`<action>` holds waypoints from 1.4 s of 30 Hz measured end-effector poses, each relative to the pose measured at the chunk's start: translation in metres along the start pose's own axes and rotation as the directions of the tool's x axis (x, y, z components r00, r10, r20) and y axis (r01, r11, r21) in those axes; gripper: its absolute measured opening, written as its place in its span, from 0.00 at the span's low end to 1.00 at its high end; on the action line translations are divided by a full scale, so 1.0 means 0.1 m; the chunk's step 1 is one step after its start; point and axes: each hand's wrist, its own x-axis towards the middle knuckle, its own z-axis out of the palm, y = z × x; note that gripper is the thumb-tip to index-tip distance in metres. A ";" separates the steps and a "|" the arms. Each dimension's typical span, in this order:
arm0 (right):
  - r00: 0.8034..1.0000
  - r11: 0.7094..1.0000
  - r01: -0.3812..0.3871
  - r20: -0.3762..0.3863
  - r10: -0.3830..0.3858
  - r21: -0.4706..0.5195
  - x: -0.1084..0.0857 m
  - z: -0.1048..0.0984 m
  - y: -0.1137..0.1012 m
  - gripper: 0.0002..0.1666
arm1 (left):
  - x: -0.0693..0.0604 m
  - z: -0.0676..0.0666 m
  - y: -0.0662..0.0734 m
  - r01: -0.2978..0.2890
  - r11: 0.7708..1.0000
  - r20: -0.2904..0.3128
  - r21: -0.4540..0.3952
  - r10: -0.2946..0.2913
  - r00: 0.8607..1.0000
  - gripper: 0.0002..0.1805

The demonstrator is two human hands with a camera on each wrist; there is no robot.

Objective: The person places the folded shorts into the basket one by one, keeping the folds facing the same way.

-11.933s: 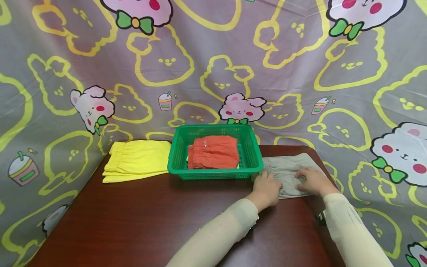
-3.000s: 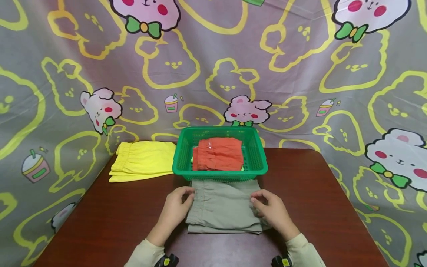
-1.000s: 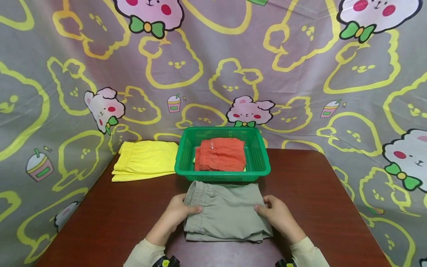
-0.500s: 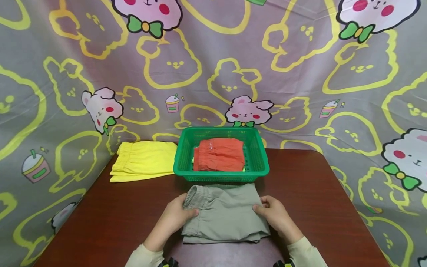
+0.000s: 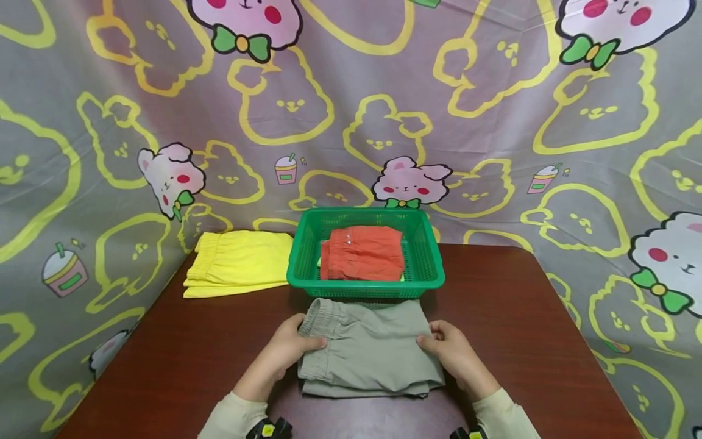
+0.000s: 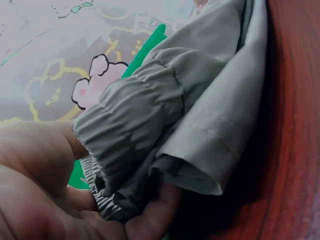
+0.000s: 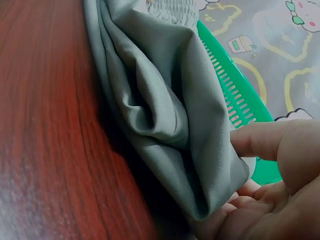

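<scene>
Folded grey-green elastic-waist shorts [image 5: 378,350] lie between my hands, just in front of the green basket. My left hand [image 5: 285,350] grips the gathered waistband end, thumb on top and fingers underneath, as the left wrist view shows on the shorts [image 6: 135,110]. On the opposite side my right hand [image 5: 457,353] pinches the folded edge, its thumb on top. In the right wrist view the layers of the shorts [image 7: 160,100] hang in loose folds beside my right hand [image 7: 280,175], fingers tucked beneath the cloth.
A green plastic basket [image 5: 364,285] holds folded red shorts [image 5: 364,253], with a bit of yellow-green cloth under them. Folded yellow shorts [image 5: 241,262] lie left of it on the dark red-brown table [image 5: 510,317]. A patterned curtain [image 5: 351,79] closes off the back.
Earlier the grey-green shorts lay right of the basket; they now lie in front of it. Since three seconds ago both hands have taken hold of the ends; in the last half second they barely moved.
</scene>
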 end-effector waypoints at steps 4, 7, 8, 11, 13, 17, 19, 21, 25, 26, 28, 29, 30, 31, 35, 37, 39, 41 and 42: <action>1.000 0.999 0.005 0.014 -0.005 0.032 0.00 0.00 0.01 0.21 | -0.02 -0.02 0.01 0.021 0.999 0.020 -0.028 -0.020 1.000 0.28; 1.000 0.998 0.009 0.019 -0.010 0.065 0.00 -0.01 0.01 0.22 | -0.02 -0.03 0.02 0.032 0.998 0.020 -0.045 -0.031 0.999 0.27; 1.000 0.997 0.008 0.020 -0.009 0.076 0.00 -0.01 0.01 0.22 | -0.01 -0.03 0.02 0.032 0.998 0.016 -0.052 -0.031 0.999 0.26; 1.000 0.995 0.009 0.023 -0.011 0.101 0.01 -0.02 0.03 0.22 | 0.01 -0.04 0.01 0.021 0.996 0.003 -0.082 -0.021 1.000 0.24; 1.000 0.993 0.006 0.024 -0.009 0.118 0.02 -0.02 0.03 0.21 | 0.02 -0.05 0.01 0.012 0.994 -0.001 -0.108 -0.012 1.000 0.23; 1.000 0.990 0.001 0.014 -0.003 0.142 0.02 -0.03 0.02 0.21 | 0.03 -0.07 0.01 0.005 0.991 0.004 -0.134 -0.005 1.000 0.23; 1.000 0.988 -0.006 0.009 0.005 0.152 0.03 -0.03 0.02 0.20 | 0.04 -0.09 0.01 0.008 0.989 0.012 -0.145 -0.007 1.000 0.24; 1.000 0.987 -0.008 0.008 0.006 0.161 0.03 -0.03 0.01 0.21 | 0.05 -0.10 0.00 0.019 0.985 0.030 -0.172 -0.014 0.999 0.25; 1.000 0.982 -0.004 0.007 0.002 0.191 0.04 -0.03 0.01 0.21 | 0.07 -0.12 -0.03 0.057 0.964 0.091 -0.260 -0.034 0.995 0.28; 1.000 0.980 0.000 0.004 -0.001 0.197 0.04 -0.03 0.01 0.20 | 0.08 -0.12 -0.04 0.067 0.957 0.108 -0.283 -0.038 0.993 0.29; 1.000 0.976 0.003 0.003 -0.004 0.216 0.05 -0.03 0.00 0.20 | 0.09 -0.13 -0.05 0.079 0.946 0.132 -0.316 -0.039 0.990 0.31; 1.000 0.975 0.006 0.001 -0.006 0.224 0.05 -0.04 0.00 0.19 | 0.10 -0.14 -0.05 0.084 0.941 0.142 -0.329 -0.039 0.989 0.32; 1.000 0.972 0.009 0.003 -0.009 0.236 0.05 -0.04 0.00 0.19 | 0.10 -0.14 -0.06 0.087 0.937 0.149 -0.338 -0.038 0.988 0.33; 1.000 0.969 0.013 0.006 -0.015 0.246 0.05 -0.05 0.00 0.19 | 0.11 -0.15 -0.06 0.090 0.933 0.155 -0.348 -0.037 0.987 0.33; 0.999 0.958 0.027 0.019 -0.034 0.287 0.05 -0.06 -0.02 0.18 | 0.12 -0.16 -0.07 0.088 0.925 0.171 -0.370 -0.025 0.985 0.33; 0.999 0.953 0.031 0.022 -0.039 0.302 0.05 -0.06 -0.03 0.17 | 0.11 -0.17 -0.06 0.080 0.922 0.177 -0.379 -0.013 0.984 0.32; 0.999 0.949 0.039 0.019 -0.047 0.313 0.05 -0.06 -0.03 0.16 | 0.10 -0.18 -0.05 0.072 0.919 0.184 -0.388 0.001 0.983 0.32; 0.998 0.946 0.053 0.016 -0.061 0.319 0.04 -0.06 -0.04 0.16 | 0.09 -0.19 -0.04 0.063 0.917 0.192 -0.394 0.015 0.981 0.32; 0.998 0.944 0.060 0.015 -0.068 0.323 0.04 -0.06 -0.04 0.15 | 0.08 -0.20 -0.03 0.060 0.916 0.196 -0.397 0.021 0.980 0.32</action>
